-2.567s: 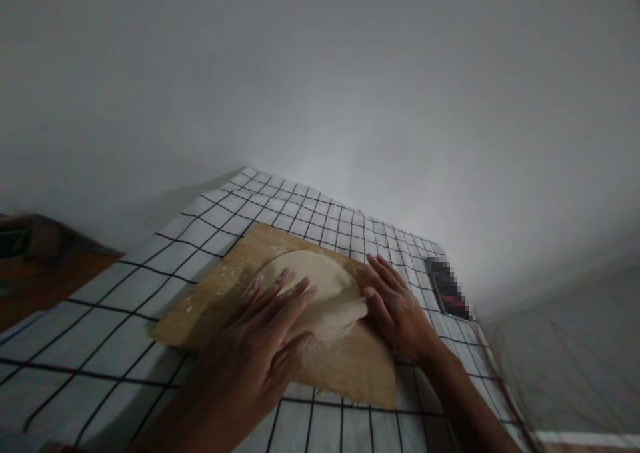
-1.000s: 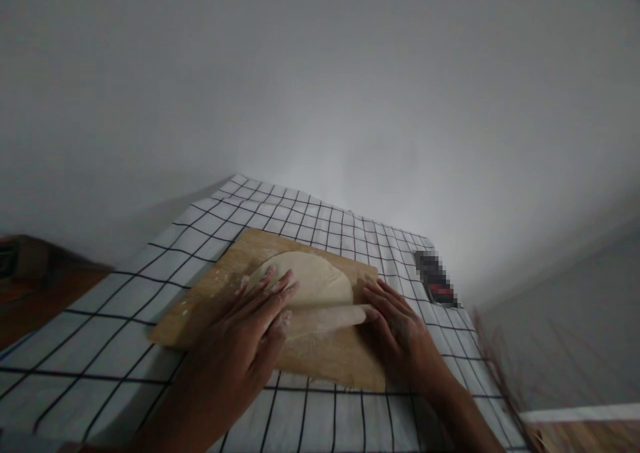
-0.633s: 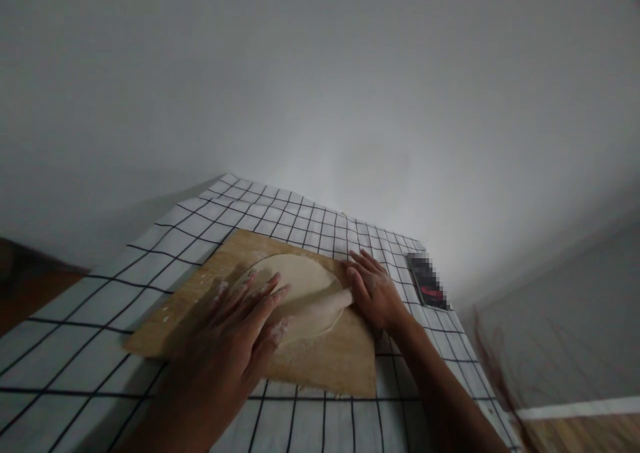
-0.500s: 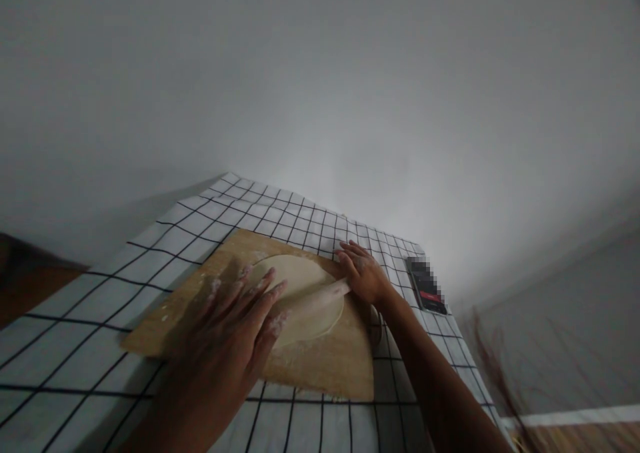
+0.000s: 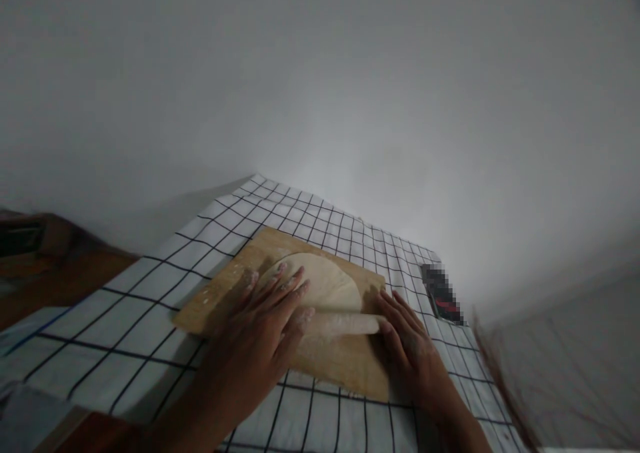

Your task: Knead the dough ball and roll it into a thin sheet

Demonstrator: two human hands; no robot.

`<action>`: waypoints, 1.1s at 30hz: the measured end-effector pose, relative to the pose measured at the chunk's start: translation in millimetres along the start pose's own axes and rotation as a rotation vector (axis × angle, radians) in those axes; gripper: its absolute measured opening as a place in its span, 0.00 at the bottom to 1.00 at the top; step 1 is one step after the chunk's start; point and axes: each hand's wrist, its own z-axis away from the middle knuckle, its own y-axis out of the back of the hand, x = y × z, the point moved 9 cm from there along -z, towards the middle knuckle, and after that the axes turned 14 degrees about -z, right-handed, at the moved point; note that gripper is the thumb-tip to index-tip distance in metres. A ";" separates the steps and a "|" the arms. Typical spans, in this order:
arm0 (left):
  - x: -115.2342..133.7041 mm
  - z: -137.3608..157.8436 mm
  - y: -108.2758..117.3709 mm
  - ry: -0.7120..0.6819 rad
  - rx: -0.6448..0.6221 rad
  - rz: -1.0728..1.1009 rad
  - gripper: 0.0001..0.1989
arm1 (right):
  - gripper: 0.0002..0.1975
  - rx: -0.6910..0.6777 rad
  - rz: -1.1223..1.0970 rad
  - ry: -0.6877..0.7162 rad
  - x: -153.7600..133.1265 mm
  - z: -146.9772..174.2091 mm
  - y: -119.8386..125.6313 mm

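Observation:
A pale, round sheet of dough [image 5: 325,279] lies on a wooden board [image 5: 340,366]. Across its near edge runs a floured rolling pin [image 5: 343,323]. My left hand [image 5: 265,326], dusted with flour, rests over the pin's left end, which it hides; its fingers are stretched out and spread above the dough. My right hand [image 5: 410,339] lies against the pin's right tip. Its fingers point forward, outstretched, beside the board's right edge, and its palm is turned down.
A white tablecloth with black grid lines [image 5: 310,413] covers the table under the board. Toward the right edge lies a phone [image 5: 443,296], partly blurred out. A plain wall rises behind. Blurred dry twigs [image 5: 500,379] stand at right, and a brown box [image 5: 50,239] at far left.
The rolling pin has come nearer to me and turned from slanting to almost level. My right hand moved back with it, its fingers straightening. The whole view has shifted slightly.

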 end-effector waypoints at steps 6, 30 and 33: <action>1.7 1.7 3.7 -0.032 -0.015 0.047 0.22 | 0.19 0.067 0.040 0.082 -14.9 15.2 -2.8; -55.8 -33.2 4.3 -0.120 -0.038 -0.149 0.23 | 0.20 0.270 0.050 0.061 -68.4 -17.5 -34.7; -58.8 -48.2 -5.2 -0.167 -0.065 -0.165 0.24 | 0.19 0.279 0.073 0.021 -59.3 -23.5 -36.1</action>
